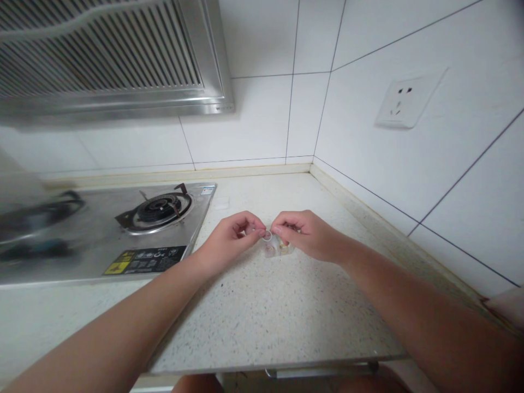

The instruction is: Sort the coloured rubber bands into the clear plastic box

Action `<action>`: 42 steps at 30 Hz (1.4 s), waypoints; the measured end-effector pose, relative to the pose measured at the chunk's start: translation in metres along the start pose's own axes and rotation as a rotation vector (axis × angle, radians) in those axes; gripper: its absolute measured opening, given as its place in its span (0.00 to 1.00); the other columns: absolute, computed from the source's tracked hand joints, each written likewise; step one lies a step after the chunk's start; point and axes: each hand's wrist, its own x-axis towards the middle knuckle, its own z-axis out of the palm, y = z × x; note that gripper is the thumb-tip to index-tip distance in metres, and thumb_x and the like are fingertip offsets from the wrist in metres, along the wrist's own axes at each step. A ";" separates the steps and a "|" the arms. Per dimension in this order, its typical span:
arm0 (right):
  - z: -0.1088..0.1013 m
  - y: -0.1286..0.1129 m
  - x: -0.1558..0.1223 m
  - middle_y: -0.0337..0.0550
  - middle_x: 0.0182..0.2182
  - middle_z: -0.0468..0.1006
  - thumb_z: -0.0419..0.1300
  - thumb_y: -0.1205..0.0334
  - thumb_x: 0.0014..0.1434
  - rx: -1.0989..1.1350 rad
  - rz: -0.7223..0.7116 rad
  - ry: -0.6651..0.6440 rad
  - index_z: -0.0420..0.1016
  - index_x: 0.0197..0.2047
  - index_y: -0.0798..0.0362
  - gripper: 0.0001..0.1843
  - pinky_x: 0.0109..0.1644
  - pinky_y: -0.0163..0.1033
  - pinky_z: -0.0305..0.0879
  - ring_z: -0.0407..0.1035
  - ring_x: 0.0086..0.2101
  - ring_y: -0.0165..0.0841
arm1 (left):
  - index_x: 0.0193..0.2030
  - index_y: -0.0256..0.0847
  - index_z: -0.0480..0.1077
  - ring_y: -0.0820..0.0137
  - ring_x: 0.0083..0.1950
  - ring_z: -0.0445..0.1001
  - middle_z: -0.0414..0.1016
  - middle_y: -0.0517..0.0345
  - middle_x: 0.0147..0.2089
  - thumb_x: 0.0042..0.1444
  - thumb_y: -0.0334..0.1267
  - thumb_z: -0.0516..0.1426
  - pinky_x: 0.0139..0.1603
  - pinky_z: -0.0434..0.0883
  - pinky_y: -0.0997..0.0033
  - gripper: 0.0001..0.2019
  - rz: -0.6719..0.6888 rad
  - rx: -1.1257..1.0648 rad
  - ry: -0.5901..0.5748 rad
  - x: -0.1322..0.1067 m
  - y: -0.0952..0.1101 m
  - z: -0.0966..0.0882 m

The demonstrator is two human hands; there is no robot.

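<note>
My left hand (pixel 231 236) and my right hand (pixel 305 232) meet over the speckled countertop (pixel 270 316), fingertips almost touching. Both pinch a small clear plastic packet (pixel 277 248) that holds something pale and yellowish I cannot make out. A small whitish ring or loop (pixel 267 236) shows between the fingertips at the packet's top. The packet hangs just above or rests on the counter; I cannot tell which.
A steel gas stove (pixel 123 234) with a burner (pixel 161 210) lies to the left, a blurred dark pan (pixel 33 224) on its far side. A range hood (pixel 110 60) hangs above. White tiled walls form a corner; a socket (pixel 405 101) sits on the right wall.
</note>
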 end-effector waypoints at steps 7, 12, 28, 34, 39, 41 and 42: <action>0.001 -0.001 0.001 0.35 0.23 0.71 0.63 0.56 0.64 0.041 -0.026 -0.002 0.77 0.37 0.56 0.11 0.28 0.32 0.57 0.62 0.24 0.24 | 0.40 0.37 0.72 0.78 0.27 0.64 0.71 0.63 0.30 0.58 0.42 0.65 0.28 0.61 0.76 0.11 -0.013 -0.034 0.037 -0.002 0.004 0.001; 0.000 -0.001 0.001 0.35 0.23 0.71 0.63 0.57 0.63 0.035 -0.034 0.033 0.78 0.36 0.56 0.10 0.27 0.32 0.57 0.62 0.24 0.24 | 0.41 0.38 0.72 0.78 0.28 0.65 0.71 0.63 0.30 0.58 0.41 0.65 0.29 0.62 0.76 0.11 -0.005 -0.080 0.007 -0.001 0.003 0.000; -0.001 -0.005 0.001 0.36 0.23 0.72 0.63 0.56 0.62 0.009 -0.025 0.096 0.78 0.36 0.55 0.10 0.26 0.32 0.56 0.61 0.24 0.25 | 0.34 0.37 0.71 0.77 0.28 0.65 0.70 0.63 0.28 0.57 0.44 0.64 0.30 0.63 0.75 0.12 -0.085 -0.033 -0.081 -0.002 0.007 -0.001; -0.001 -0.002 0.001 0.37 0.24 0.73 0.64 0.57 0.62 -0.005 -0.046 0.105 0.78 0.37 0.55 0.09 0.27 0.33 0.58 0.63 0.24 0.25 | 0.34 0.37 0.71 0.77 0.27 0.65 0.69 0.63 0.27 0.59 0.45 0.63 0.30 0.63 0.75 0.13 -0.089 -0.018 -0.076 -0.002 0.010 0.000; -0.003 0.002 -0.002 0.36 0.24 0.73 0.64 0.56 0.63 -0.081 -0.099 0.119 0.78 0.38 0.55 0.10 0.27 0.33 0.58 0.61 0.23 0.25 | 0.32 0.37 0.71 0.76 0.26 0.64 0.70 0.61 0.26 0.63 0.48 0.58 0.28 0.62 0.75 0.16 -0.105 0.009 -0.109 -0.002 0.008 -0.003; -0.003 0.002 -0.002 0.35 0.23 0.72 0.63 0.57 0.63 -0.160 -0.152 0.115 0.78 0.38 0.55 0.09 0.28 0.33 0.58 0.61 0.23 0.24 | 0.33 0.37 0.72 0.75 0.27 0.65 0.70 0.60 0.27 0.65 0.51 0.55 0.28 0.61 0.74 0.19 -0.133 0.010 -0.122 -0.002 0.007 -0.003; -0.004 0.002 -0.002 0.35 0.23 0.72 0.63 0.57 0.64 -0.209 -0.184 0.113 0.78 0.38 0.54 0.09 0.28 0.33 0.58 0.60 0.22 0.24 | 0.33 0.37 0.73 0.75 0.27 0.65 0.71 0.59 0.27 0.66 0.52 0.54 0.27 0.61 0.74 0.20 -0.146 0.013 -0.127 -0.002 0.006 -0.004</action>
